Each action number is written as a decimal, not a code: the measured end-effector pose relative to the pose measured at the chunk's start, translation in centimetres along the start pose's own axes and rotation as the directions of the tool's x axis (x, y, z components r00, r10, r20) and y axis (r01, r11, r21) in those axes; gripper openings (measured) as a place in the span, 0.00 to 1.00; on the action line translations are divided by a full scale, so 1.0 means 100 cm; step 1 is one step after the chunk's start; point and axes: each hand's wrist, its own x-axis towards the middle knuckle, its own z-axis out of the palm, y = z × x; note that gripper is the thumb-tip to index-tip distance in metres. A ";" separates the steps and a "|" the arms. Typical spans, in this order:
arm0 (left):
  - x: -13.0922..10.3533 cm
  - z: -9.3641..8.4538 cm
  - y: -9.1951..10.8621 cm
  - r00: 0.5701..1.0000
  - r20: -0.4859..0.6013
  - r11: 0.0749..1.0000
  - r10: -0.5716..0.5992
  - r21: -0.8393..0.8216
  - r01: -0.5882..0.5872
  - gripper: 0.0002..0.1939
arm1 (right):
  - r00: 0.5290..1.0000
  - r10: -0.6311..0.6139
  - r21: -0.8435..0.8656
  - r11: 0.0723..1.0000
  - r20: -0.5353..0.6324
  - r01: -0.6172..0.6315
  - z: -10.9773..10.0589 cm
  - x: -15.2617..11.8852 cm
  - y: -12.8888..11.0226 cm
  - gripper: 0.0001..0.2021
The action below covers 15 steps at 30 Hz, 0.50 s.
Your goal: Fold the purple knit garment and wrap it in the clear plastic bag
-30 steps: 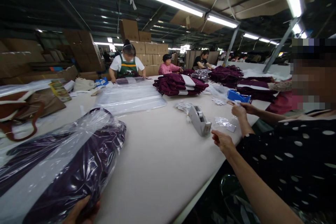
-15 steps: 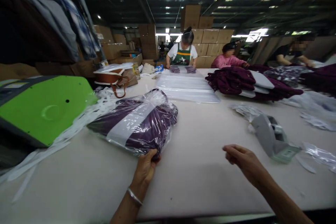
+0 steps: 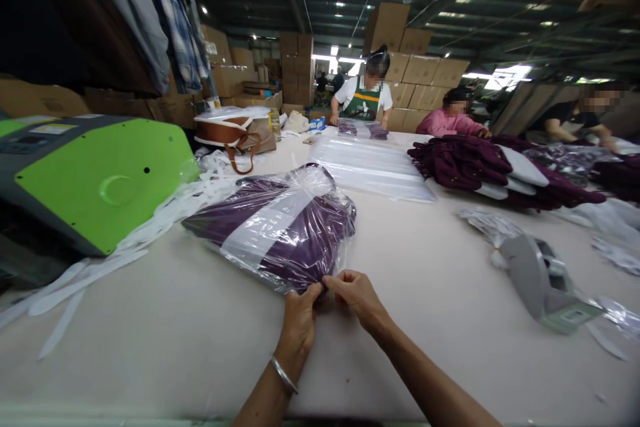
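Observation:
A dark purple garment in a clear plastic bag lies on the pale table, a white band showing across it. My left hand, with a silver bangle at the wrist, pinches the bag's near corner. Beside it my right hand has its fingers closed on the same corner, the fingertips almost meeting those of the left. Whatever lies between the fingertips is too small to make out.
A green machine and white strips are at left. A grey tape dispenser stands at right. Flat clear bags and a purple garment pile lie farther back. A person in a green apron works across the table.
My right hand has moved left from the bare tabletop to the bag's near corner and closed there. My left hand still grips it. The whole view has shifted, with things appearing farther right.

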 end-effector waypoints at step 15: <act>0.002 -0.001 0.000 0.998 -0.051 0.999 -0.031 0.005 0.031 0.12 | 0.966 0.085 0.038 0.994 0.245 -0.098 -0.039 -0.018 -0.017 0.14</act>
